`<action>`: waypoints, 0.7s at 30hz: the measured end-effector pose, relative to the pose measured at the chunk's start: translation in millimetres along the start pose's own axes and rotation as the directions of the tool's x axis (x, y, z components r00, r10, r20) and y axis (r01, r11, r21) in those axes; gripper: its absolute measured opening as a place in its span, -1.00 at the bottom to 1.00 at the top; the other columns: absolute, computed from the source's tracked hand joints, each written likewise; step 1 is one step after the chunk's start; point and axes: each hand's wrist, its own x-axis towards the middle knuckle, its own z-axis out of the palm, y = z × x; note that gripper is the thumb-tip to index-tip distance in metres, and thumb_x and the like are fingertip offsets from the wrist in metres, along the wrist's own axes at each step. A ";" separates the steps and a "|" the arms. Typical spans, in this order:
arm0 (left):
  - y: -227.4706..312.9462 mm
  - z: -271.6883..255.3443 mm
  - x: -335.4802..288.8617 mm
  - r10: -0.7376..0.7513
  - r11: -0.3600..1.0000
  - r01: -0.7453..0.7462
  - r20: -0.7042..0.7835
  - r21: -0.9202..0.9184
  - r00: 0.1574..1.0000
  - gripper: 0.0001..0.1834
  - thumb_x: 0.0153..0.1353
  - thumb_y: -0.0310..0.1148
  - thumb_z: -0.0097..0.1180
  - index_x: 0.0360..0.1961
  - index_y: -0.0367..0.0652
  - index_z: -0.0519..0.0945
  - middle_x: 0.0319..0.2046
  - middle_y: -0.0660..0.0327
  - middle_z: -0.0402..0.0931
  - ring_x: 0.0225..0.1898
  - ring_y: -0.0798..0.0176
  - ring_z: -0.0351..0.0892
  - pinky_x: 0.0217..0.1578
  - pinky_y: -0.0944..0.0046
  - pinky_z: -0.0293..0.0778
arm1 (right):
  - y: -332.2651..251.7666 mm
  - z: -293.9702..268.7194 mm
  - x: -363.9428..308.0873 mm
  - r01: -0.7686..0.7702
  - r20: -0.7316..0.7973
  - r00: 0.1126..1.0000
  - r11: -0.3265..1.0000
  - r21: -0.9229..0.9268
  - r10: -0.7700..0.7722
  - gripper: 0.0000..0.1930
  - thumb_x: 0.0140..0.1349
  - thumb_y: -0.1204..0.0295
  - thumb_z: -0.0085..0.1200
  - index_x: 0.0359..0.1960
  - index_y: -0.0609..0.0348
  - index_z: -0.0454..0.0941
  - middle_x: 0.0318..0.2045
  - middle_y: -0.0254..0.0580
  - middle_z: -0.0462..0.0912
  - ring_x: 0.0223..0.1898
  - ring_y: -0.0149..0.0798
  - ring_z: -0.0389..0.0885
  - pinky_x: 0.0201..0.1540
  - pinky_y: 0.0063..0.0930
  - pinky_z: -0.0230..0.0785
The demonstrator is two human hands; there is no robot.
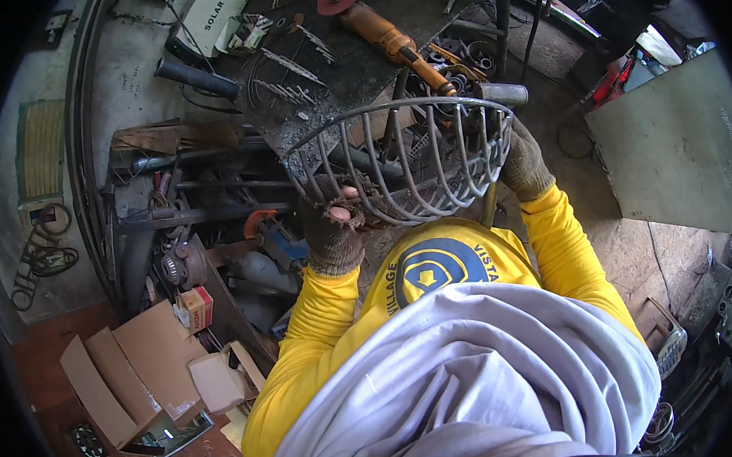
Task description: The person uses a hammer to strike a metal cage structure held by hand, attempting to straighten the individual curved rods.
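A curved cage of bent metal bars [413, 103], shaped like an open basket, is held up in front of my chest at the workbench's near edge. My left hand [335, 240], in a worn knit glove with bare fingertips showing, is closed around its lower left bars. At its right end, my gloved right hand [528, 164] grips the bars; the fingers are partly hidden behind the metal. Beyond the cage an orange angle grinder [382, 39] with a reddish disc lies on the dark workbench [282, 121].
Thin rods [293, 67] lie on the bench, beside a grey cylindrical handle [198, 78]. To the left are stacked metal bars [231, 184] and a blue tool [282, 243]. Open cardboard boxes [153, 355] sit at lower left. A large metal sheet [668, 142] stands at right.
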 end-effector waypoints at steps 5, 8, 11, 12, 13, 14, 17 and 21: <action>-17.0 -20.1 -1.6 -0.213 0.941 0.151 -0.186 -0.302 0.959 -0.50 0.22 -0.06 0.22 0.13 0.00 0.48 0.12 0.18 0.49 0.11 -0.03 0.50 0.08 -0.31 0.44 | 5.8 -1.7 3.4 0.463 0.129 0.836 0.558 -0.689 -0.534 -0.64 0.41 0.36 -0.04 0.17 0.25 0.41 -0.01 -0.18 0.61 -0.04 -0.30 0.60 0.09 -0.47 0.42; -18.8 6.8 18.8 -0.150 0.989 0.141 -0.343 -0.052 0.927 -0.38 0.20 0.08 0.18 0.19 0.00 0.43 0.23 0.16 0.38 0.22 -0.01 0.39 0.24 -0.20 0.28 | -22.8 7.5 -1.2 0.440 0.179 0.736 0.259 -0.860 -0.653 -0.64 0.42 0.34 -0.04 0.16 0.26 0.40 0.03 -0.17 0.58 0.02 -0.33 0.57 0.14 -0.46 0.39; -20.1 22.0 27.7 -0.248 0.951 0.161 -0.340 -0.265 0.907 -0.26 0.29 0.20 -0.05 0.32 -0.08 0.26 0.37 0.10 0.14 0.36 -0.02 0.16 0.34 -0.16 0.10 | -47.8 49.0 -11.8 0.264 -0.167 0.934 0.925 -0.273 -0.316 -0.62 0.44 0.24 -0.06 0.14 0.25 0.41 -0.02 -0.25 0.59 0.00 -0.41 0.54 0.11 -0.50 0.36; -21.0 20.1 27.7 -0.251 0.935 0.151 -0.297 -0.322 0.921 -0.27 0.30 0.21 -0.10 0.33 -0.05 0.25 0.37 0.09 0.15 0.35 -0.04 0.17 0.33 -0.18 0.11 | -51.6 57.5 -14.3 0.254 -0.147 0.940 0.917 -0.307 -0.309 -0.62 0.44 0.24 -0.06 0.14 0.25 0.42 -0.02 -0.25 0.59 0.00 -0.41 0.54 0.11 -0.51 0.36; -22.8 13.2 27.7 -0.252 0.915 0.144 -0.255 -0.377 0.934 -0.27 0.30 0.23 -0.15 0.33 -0.02 0.23 0.36 0.08 0.15 0.34 -0.05 0.18 0.33 -0.20 0.11 | -53.6 65.0 -15.6 0.243 -0.126 0.945 0.908 -0.341 -0.300 -0.61 0.44 0.24 -0.05 0.14 0.25 0.42 -0.03 -0.25 0.59 -0.01 -0.41 0.54 0.11 -0.52 0.35; -27.6 3.6 27.2 -0.248 0.890 0.137 -0.210 -0.434 0.946 -0.27 0.31 0.25 -0.21 0.34 0.01 0.22 0.35 0.07 0.16 0.33 -0.07 0.20 0.32 -0.22 0.12 | -56.5 72.5 -17.7 0.234 -0.105 0.951 0.896 -0.377 -0.292 -0.61 0.44 0.24 -0.05 0.14 0.25 0.42 -0.03 -0.24 0.59 -0.01 -0.41 0.54 0.11 -0.53 0.34; -50.8 -41.8 20.0 -0.215 0.791 0.123 -0.085 -0.599 0.973 -0.26 0.33 0.30 -0.36 0.37 0.10 0.18 0.34 0.05 0.18 0.30 -0.13 0.24 0.29 -0.28 0.14 | -61.6 85.1 -16.4 0.301 -0.080 0.935 0.893 -0.334 -0.345 -0.63 0.44 0.22 -0.05 0.10 0.25 0.45 -0.08 -0.27 0.60 -0.06 -0.45 0.53 0.05 -0.56 0.34; -72.1 -62.8 20.3 -0.215 0.542 0.155 0.042 -0.826 0.976 -0.24 0.32 0.33 -0.45 0.41 0.15 0.08 0.36 0.02 0.15 0.31 -0.21 0.21 0.26 -0.39 0.12 | -61.5 76.2 -14.3 0.321 -0.088 0.914 0.840 -0.437 -0.395 -0.65 0.46 0.22 -0.09 0.07 0.22 0.47 -0.11 -0.30 0.60 -0.12 -0.48 0.51 0.01 -0.58 0.34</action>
